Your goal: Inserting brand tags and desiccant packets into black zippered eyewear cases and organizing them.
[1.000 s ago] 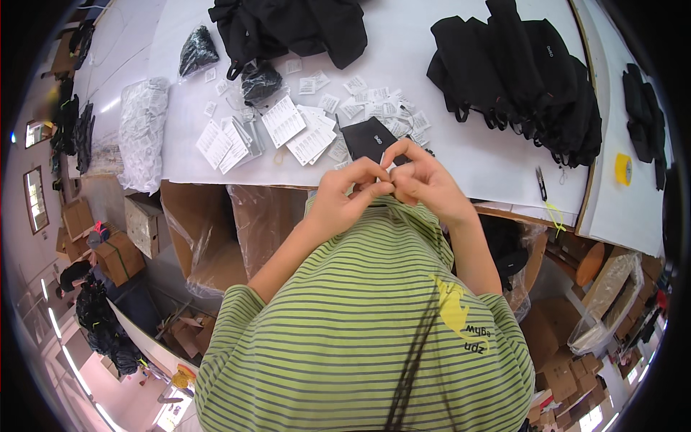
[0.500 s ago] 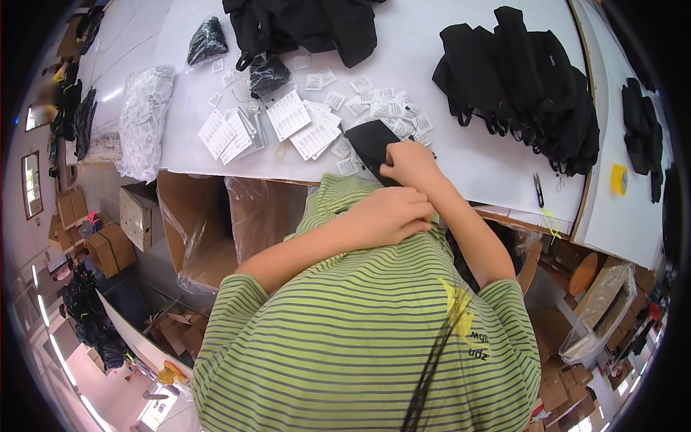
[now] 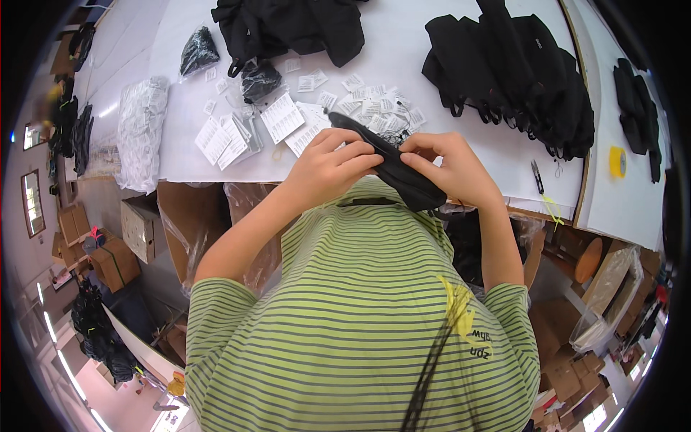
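A small black fabric pouch point(image 3: 407, 176) is held slantwise in front of my chest, over the table's near edge. My left hand point(image 3: 332, 164) pinches its left side, fingers closed on the fabric. From the other side, my right hand point(image 3: 453, 167) grips it between thumb and fingers near the middle. Just beyond the pouch lie small white labels point(image 3: 374, 101) in a loose scatter, with thin black cords among them. Stacks of larger white printed cards point(image 3: 282, 119) lie to the left of the labels.
Black fabric bags are piled at the far right point(image 3: 511, 79) and far middle point(image 3: 291, 32). Clear bags of black cords point(image 3: 199, 52) and a plastic-wrapped white bundle point(image 3: 142, 133) lie left. Thread snips point(image 3: 537, 177) sit near the right edge, yellow tape point(image 3: 617, 162) beyond. Open cartons point(image 3: 191, 223) stand below the table.
My left hand has moved from beside my right wrist up to the pouch and taken hold of it. The pouch has turned and come nearer, and my right hand has shifted right.
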A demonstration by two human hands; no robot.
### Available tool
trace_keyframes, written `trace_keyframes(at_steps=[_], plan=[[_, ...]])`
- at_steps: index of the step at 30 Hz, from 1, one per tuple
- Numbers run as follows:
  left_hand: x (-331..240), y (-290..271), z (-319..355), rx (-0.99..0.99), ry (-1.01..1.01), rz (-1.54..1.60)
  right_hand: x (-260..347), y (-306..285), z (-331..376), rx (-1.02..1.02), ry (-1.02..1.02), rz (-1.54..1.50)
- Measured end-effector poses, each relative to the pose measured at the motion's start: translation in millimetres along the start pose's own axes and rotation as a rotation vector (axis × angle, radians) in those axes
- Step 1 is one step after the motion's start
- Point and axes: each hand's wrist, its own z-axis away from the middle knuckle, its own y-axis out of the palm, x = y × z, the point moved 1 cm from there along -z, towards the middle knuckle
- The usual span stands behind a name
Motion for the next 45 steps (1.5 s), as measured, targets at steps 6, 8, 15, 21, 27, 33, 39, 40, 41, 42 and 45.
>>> trace_keyframes(at_steps=[6,8,15,21,27,33,39,40,41,42,45], plan=[[-10.7,-1.3,5.2,0.217,0.044,0.062,8.4,-1.3,9.8,-0.118,-0.044,0.061],[-13.9,-3.4,3.8,0.200,0.064,0.007,9.4,0.2,11.1,-0.110,-0.094,-0.010],[-18.1,-13.4,10.0,0.161,0.019,0.104,25.0,2.8,22.2,-0.081,-0.122,0.084],[-27.0,-19.1,19.2,0.129,0.091,0.155,40.2,8.5,32.0,-0.052,-0.175,0.105],[-46.0,-32.5,11.9,0.210,0.041,0.130,37.6,12.4,29.5,-0.186,-0.261,0.244],[-54.4,-28.7,-1.6,0.852,-0.149,0.147,22.2,31.8,16.6,-0.229,-0.412,0.343],[-1.2,-16.0,25.0,0.988,-0.456,0.754,-59.7,6.0,36.6,0.270,0.090,-0.237],[4.5,-16.4,27.6,0.987,-0.456,0.754,-69.7,9.8,45.0,0.278,-0.057,-0.159],[10.8,-14.7,32.8,0.979,-0.539,0.854,-82.9,20.2,51.8,0.240,0.020,-0.119],[15.0,-11.9,39.6,0.972,-0.621,0.952,-83.9,27.4,53.6,0.237,0.021,-0.120],[21.2,-8.1,55.8,0.848,-0.797,0.989,-83.7,46.9,41.6,-0.004,0.039,-0.194]])
